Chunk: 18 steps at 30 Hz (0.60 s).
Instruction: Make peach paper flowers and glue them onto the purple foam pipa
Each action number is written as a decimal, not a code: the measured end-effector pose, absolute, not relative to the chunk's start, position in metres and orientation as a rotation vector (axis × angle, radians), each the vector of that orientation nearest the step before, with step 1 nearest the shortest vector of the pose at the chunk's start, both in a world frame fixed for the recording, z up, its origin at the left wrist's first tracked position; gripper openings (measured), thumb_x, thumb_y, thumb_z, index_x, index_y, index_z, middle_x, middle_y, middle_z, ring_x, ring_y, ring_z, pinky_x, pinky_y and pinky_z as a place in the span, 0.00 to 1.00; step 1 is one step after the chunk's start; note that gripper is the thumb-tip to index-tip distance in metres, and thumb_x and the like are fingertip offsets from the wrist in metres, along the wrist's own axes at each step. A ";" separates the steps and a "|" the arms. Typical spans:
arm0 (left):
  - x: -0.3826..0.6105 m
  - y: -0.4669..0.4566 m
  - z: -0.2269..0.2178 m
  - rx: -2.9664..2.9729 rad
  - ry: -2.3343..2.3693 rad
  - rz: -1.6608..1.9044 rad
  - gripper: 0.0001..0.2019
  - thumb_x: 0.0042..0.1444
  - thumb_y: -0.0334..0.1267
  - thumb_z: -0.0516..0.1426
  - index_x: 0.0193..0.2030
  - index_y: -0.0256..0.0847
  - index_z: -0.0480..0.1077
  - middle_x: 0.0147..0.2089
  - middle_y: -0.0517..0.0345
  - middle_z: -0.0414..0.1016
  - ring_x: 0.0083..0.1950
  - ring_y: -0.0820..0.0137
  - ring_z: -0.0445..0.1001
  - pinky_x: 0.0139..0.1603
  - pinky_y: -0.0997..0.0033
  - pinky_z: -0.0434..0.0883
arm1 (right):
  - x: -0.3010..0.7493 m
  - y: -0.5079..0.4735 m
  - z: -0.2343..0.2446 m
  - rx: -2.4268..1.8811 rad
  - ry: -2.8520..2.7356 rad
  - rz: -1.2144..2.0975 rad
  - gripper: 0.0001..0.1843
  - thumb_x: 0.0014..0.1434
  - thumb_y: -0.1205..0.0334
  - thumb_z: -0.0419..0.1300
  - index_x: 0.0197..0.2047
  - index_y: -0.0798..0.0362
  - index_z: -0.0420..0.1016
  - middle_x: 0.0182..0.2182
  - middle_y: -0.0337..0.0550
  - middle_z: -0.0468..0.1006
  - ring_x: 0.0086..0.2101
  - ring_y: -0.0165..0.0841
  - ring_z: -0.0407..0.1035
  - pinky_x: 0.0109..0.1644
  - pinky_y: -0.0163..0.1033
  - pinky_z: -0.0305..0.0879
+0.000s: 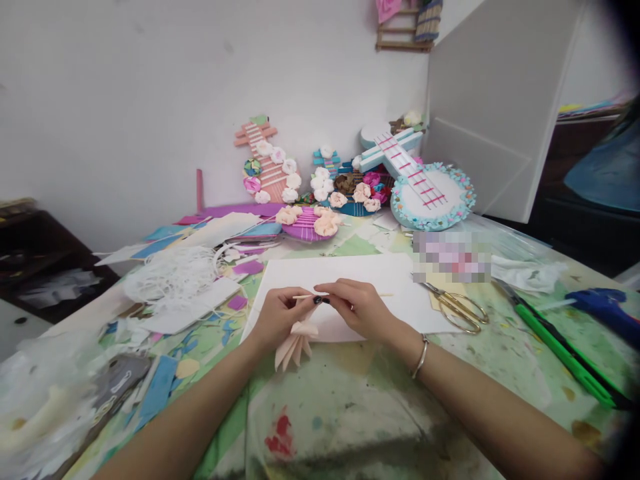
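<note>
Both forearms reach over the stained desk; my left hand and right hand, nearly closed, pinch a thin stick, probably to steady it; pleated paper hangs beneath the left.

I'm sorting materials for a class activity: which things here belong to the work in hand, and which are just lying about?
In the work now:
thin stick, at the fingers of the left hand and right hand
pleated peach paper, below the left hand

Apparently lying about, untouched:
gold-handled scissors
green-and-black tool
heap of white string
</note>
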State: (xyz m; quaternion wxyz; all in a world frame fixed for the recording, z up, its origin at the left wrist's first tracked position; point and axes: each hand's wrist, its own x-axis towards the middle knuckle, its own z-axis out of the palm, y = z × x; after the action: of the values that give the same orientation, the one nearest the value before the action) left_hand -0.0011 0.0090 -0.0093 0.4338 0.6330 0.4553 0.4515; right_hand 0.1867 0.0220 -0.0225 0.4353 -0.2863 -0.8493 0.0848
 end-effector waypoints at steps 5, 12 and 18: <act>0.000 0.009 -0.009 1.595 1.186 1.145 0.13 0.49 0.44 0.61 0.28 0.32 0.78 0.22 0.58 0.72 0.25 0.75 0.63 0.26 0.76 0.60 | 0.185 0.021 -0.023 -0.700 -2.102 0.193 0.13 0.63 0.68 0.51 0.48 0.54 0.74 0.33 0.45 0.79 0.30 0.29 0.70 0.35 0.33 0.65; 0.001 0.011 -0.014 1.438 1.175 1.038 0.13 0.45 0.42 0.64 0.33 0.34 0.79 0.25 0.57 0.75 0.25 0.75 0.64 0.25 0.77 0.61 | 0.186 0.018 -0.019 -0.802 -2.079 0.206 0.13 0.62 0.68 0.53 0.47 0.54 0.75 0.35 0.45 0.81 0.33 0.30 0.73 0.38 0.33 0.67; 0.002 0.009 -0.014 1.308 1.156 0.993 0.13 0.43 0.41 0.66 0.33 0.33 0.78 0.28 0.55 0.75 0.26 0.75 0.66 0.26 0.77 0.62 | 0.189 0.020 -0.018 -0.910 -2.100 0.225 0.13 0.62 0.68 0.53 0.47 0.54 0.75 0.36 0.43 0.81 0.34 0.31 0.74 0.39 0.34 0.67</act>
State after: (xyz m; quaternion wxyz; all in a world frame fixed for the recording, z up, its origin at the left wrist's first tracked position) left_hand 0.0023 0.0092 -0.0143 0.5369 0.5494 0.4856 0.4172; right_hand 0.1889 0.0201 -0.0184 0.4086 -0.3613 -0.8333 0.0894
